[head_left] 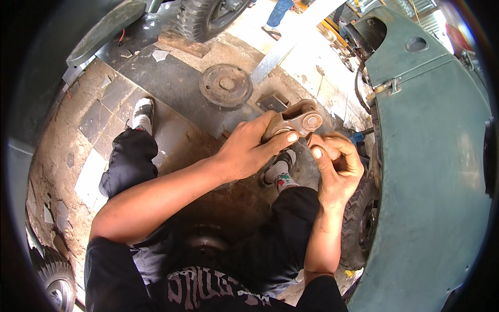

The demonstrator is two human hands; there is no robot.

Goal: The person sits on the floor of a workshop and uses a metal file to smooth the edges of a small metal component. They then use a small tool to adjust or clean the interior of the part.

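A rust-brown metal yoke (306, 122) with two rounded ears and a gap between them is gripped in my left hand (248, 148). The thumb lies along its near side, and the fingers wrap behind it. Close to its right end, my right hand (339, 169) is closed, thumb against curled fingers. Between those fingertips a small reddish-brown piece (315, 140) shows, touching or nearly touching the underside of the yoke. Most of that piece is hidden, so its kind is unclear.
A rusty round metal disc (226, 85) lies on the floor ahead, near a wooden plank (184, 44) and a tyre (210, 18). A green vehicle body panel (431, 171) rises close on my right, with another tyre (358, 223) beside it. Another person's leg (279, 13) appears at the far side.
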